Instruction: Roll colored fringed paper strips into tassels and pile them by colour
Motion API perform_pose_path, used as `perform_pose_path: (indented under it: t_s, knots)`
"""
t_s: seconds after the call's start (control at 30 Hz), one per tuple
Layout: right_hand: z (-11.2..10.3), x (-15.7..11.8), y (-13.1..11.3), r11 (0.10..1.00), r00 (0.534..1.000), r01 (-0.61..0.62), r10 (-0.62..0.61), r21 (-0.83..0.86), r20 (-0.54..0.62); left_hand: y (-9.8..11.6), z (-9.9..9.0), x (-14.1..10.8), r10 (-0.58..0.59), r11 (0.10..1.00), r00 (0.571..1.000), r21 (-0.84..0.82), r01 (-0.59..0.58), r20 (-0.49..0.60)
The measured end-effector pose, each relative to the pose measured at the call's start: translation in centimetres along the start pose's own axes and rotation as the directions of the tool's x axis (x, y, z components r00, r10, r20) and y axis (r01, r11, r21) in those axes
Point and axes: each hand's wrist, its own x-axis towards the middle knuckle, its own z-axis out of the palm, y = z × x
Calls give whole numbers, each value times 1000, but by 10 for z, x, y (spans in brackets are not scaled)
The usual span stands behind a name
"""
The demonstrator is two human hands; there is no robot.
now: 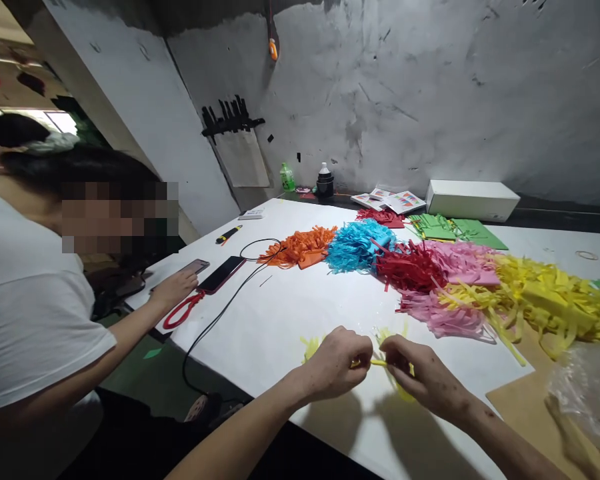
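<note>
Okay, your left hand [341, 360] is curled nearly closed, pinching one end of a twisted yellow paper strip [379, 363]. Your right hand [423, 373] has thumb and fingers closed on the other end, palm partly open. Strip sits between your two hands, above the near part of the white table [280, 320]; pale yellow fringe [311, 348] sticks out past your left fingers, more around the right ones.

Beyond your hands, fringed paper bundles run left to right: orange bundle [303, 248], blue bundle [360, 245], dark red bundle [411, 268], pink bundle [463, 261], yellow bundle [555, 297]. Green bundles [435, 227] lie behind, near a white box [473, 199] by the wall. Clear plastic bag [587, 390] at your right, on brown cardboard [525, 383].

To your left, a person in a white shirt [35, 300] leans over, one hand on a phone [196, 266]; dark-screened phone [223, 275] and red-handled scissors [183, 312] just beside.
</note>
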Motion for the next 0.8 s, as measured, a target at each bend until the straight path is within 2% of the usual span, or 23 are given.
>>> perform_pose_path:
  t_s: [0.1,0.2,0.27,0.33,0.43,0.5,0.57,0.67,0.7,0.73,0.8]
  knots:
    - [-4,3,-12,982,994,-102,94,162,58,8,-17,-2,42,999,999,13,-41,-19]
    - [-7,3,-22,923,981,-191,167,333,98,16,-31,-4,86,996,996,-29,-86,-2]
    - [-8,1,-27,837,972,-235,192,494,138,20,-36,-6,86,985,996,-149,-85,-1]
    - [-8,-2,-31,713,971,-240,190,659,147,25,-37,-6,45,928,999,-371,-43,-3]
    - [-7,-3,-39,548,979,-138,200,825,31,32,-29,-2,-56,715,998,-698,28,-18]
    - [-7,0,-44,509,968,-27,229,860,-105,38,-20,3,-129,551,990,-834,28,-52]
    - [-6,5,-47,537,938,76,247,840,-243,44,-9,10,-184,362,980,-932,-3,-74]
    - [-4,13,-44,661,877,200,208,723,-433,53,6,20,-215,53,974,-997,-64,-74]
    - [-3,15,-43,703,857,228,184,673,-482,55,10,23,-215,-23,974,-997,-71,-65]
    - [-2,17,-40,730,837,246,172,638,-519,56,13,26,-212,-73,976,-995,-68,-51]
    - [1,20,-37,715,826,252,192,652,-529,57,18,29,-206,-95,979,-995,-35,-15]
